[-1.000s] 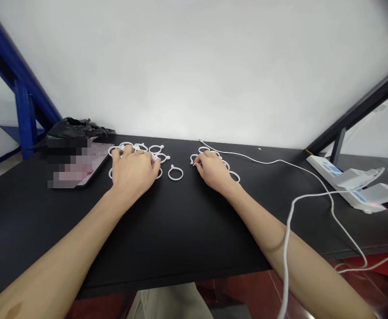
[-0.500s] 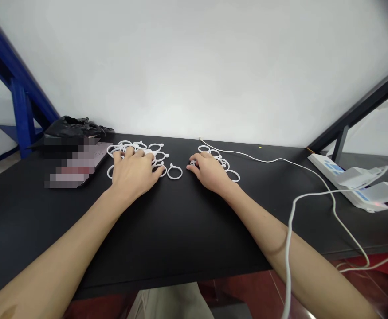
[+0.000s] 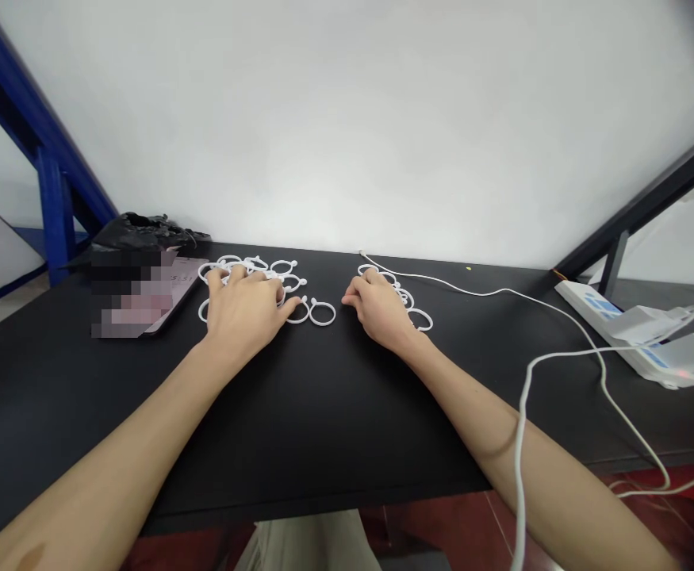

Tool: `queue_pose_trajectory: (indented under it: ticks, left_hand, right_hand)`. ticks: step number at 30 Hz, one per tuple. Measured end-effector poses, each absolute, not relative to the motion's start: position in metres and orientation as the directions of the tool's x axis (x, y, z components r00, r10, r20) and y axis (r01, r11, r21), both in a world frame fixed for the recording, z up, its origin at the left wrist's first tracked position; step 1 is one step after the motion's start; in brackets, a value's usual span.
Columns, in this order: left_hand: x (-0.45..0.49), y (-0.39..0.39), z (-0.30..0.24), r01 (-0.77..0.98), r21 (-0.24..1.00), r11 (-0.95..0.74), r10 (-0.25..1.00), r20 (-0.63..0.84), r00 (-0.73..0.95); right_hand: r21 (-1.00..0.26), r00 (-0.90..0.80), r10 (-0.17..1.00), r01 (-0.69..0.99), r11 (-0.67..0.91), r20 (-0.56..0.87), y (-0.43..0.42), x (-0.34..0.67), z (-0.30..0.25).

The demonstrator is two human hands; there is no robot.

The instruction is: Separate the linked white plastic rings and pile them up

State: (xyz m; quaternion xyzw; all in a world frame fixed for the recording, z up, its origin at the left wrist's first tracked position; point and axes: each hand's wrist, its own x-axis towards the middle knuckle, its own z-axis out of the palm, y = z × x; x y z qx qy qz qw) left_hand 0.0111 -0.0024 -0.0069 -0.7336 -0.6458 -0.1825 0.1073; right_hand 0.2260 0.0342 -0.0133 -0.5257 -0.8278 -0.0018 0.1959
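Several white plastic rings lie in two groups on a black table (image 3: 323, 412). My left hand (image 3: 244, 305) rests palm down on the left group of rings (image 3: 281, 268), fingers spread over them. A single ring (image 3: 322, 312) sits just right of that hand's thumb. My right hand (image 3: 377, 305) lies on the right group of rings (image 3: 421, 319), its fingers curled together near the table top; whether they pinch a ring is hidden.
A phone (image 3: 144, 297) lies at the left beside a black crumpled bag (image 3: 144, 228). A white cable (image 3: 531, 365) runs from the rings to a white power strip (image 3: 638, 333) at the right. A white wall stands behind the table.
Both hands stay on their ring groups. My right hand's fingers have drawn closer together. The single ring now lies closer to my left thumb.
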Motion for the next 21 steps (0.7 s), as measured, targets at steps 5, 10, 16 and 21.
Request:
queue_pose_trajectory:
  ticks: [5,10,16,21]
  left_hand:
    - [0.013,-0.003,-0.005,0.982,0.076,-0.173,0.872,0.475,0.117]
    - [0.024,-0.006,-0.003,0.872,0.227,-0.433,0.823,0.494,0.280]
    - [0.030,-0.007,-0.006,0.786,0.354,-0.506,0.831,0.443,0.336]
    - [0.021,-0.001,-0.003,0.928,0.193,-0.319,0.868,0.452,0.204]
  right_hand:
    - [-0.406,-0.360,0.817,0.733,0.546,0.450,0.027,0.219,-0.008]
    - [-0.718,-0.295,0.819,0.396,0.573,0.492,0.010,0.205,-0.002]
    - [-0.771,-0.359,0.806,0.277,0.573,0.470,0.009,0.204,-0.002]
    - [-0.270,-0.246,0.845,0.873,0.405,0.474,0.037,0.230,-0.012]
